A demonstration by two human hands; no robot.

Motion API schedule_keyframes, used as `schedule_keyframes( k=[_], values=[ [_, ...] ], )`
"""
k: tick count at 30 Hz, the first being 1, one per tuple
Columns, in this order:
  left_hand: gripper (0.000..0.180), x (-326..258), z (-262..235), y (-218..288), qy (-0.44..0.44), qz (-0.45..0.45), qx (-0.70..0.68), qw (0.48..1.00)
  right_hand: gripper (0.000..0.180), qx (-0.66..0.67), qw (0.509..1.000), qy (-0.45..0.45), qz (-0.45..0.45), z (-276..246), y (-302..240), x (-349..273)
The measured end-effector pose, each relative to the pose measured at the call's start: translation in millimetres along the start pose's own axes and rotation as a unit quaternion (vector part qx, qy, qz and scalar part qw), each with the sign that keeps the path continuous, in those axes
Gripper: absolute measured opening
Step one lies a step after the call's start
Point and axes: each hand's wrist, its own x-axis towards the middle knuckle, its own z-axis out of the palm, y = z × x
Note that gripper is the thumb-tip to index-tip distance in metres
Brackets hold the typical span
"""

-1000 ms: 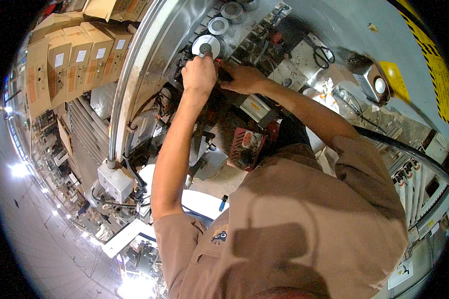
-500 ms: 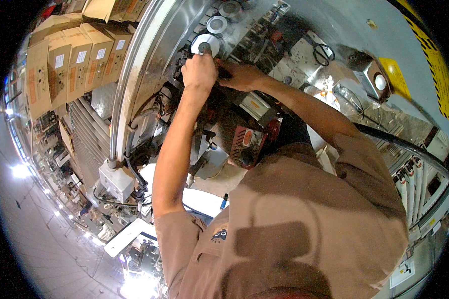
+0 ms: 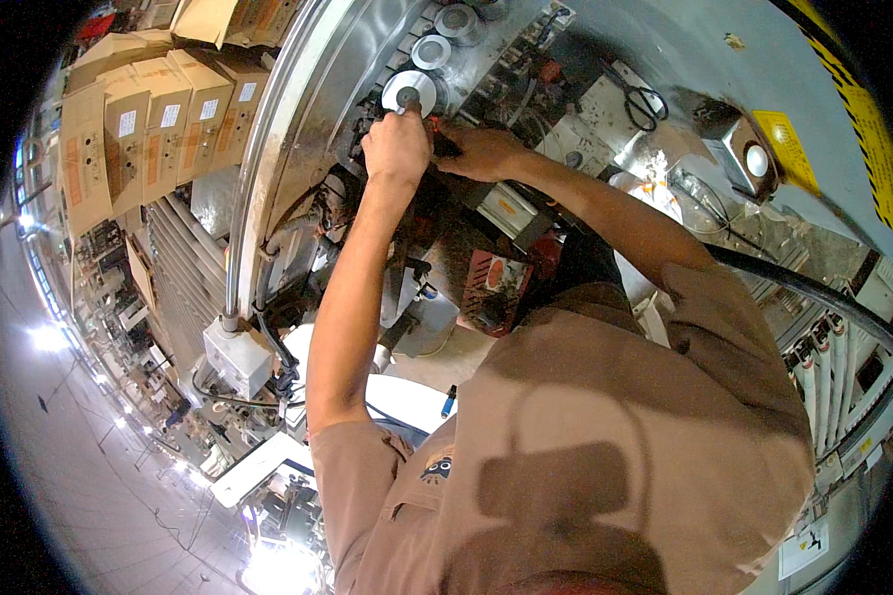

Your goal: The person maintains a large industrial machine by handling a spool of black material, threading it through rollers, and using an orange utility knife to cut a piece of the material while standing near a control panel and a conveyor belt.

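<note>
My left hand [image 3: 397,149] is closed at the machine's far side, fingers bunched. One fingertip reaches the near edge of a pale round disc [image 3: 425,91] with a dark centre; what the other fingers grip is hidden. Just to its right, my right hand [image 3: 478,154] bends inward with curled fingers at a dark part of the machine. Shadow hides what lies in those fingers. Behind the disc, a smaller pale round piece [image 3: 431,52] and another round piece [image 3: 456,20] line up along the metal wall.
Black-handled scissors [image 3: 645,107] lie at the right, near a metal box with a round white face [image 3: 756,163]. A red printed panel [image 3: 496,288] sits below my arms. Cardboard boxes [image 3: 159,124] stand at far left beyond a metal frame [image 3: 268,149]. A black hose [image 3: 804,293] curves at right.
Both hands stay nearly in place, still side by side at the disc. The whole view has shifted slightly, with the boxes a little further right.
</note>
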Motion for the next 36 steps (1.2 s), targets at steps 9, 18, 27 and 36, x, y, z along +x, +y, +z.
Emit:
schedule_keyframes(
  k=[9, 18, 27, 36],
  values=[
    [0.027, -0.1, 1.1, 2.6, -0.005, 0.004, 0.023, 1.0, 0.081, 0.026, 0.999, -0.021, -0.004, 10.7, 12.3, 11.4],
    [0.027, -2.7, 0.6, 2.3, -0.015, -0.025, -0.005, 1.0, 0.08, 0.028, 0.998, 0.037, -0.03, 6.1, 5.9, 0.7],
    [0.028, 0.7, 0.7, 4.1, -0.002, -0.029, 0.008, 1.0, 0.078, 0.059, 0.997, -0.009, -0.041, -5.8, -1.9, -1.8],
    [0.031, -2.3, 0.9, 3.2, -0.017, -0.037, -0.019, 0.999, 0.077, 0.047, 0.998, -0.001, -0.044, 5.4, 10.5, 5.2]
  ],
)
